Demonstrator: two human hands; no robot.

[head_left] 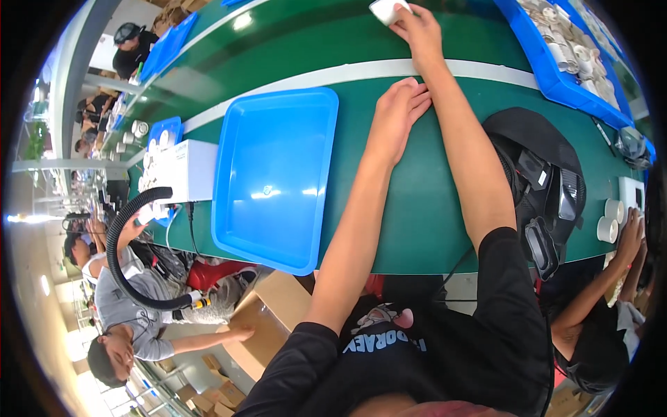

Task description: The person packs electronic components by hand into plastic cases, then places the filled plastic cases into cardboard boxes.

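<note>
My right hand (420,33) is stretched far out over the green conveyor surface (299,43), at the upper edge of the view. Its fingers grip a small white piece (383,11), whose exact kind I cannot make out. My left hand (396,115) is held near the right wrist, over the pale rail (361,71) and the green tabletop. Its fingers are stretched out and nothing shows in them. To the left of my left forearm lies a blue plastic tray (274,153), with a tiny pale scrap (267,190) on its bottom.
A black backpack-like item (538,174) lies right of my right arm. Beyond it stands a blue bin (556,87) of white round parts. White rolls (608,229) sit near a co-worker's hand (631,236). Left are a white box (191,170), black hose (114,257) and seated person (149,292).
</note>
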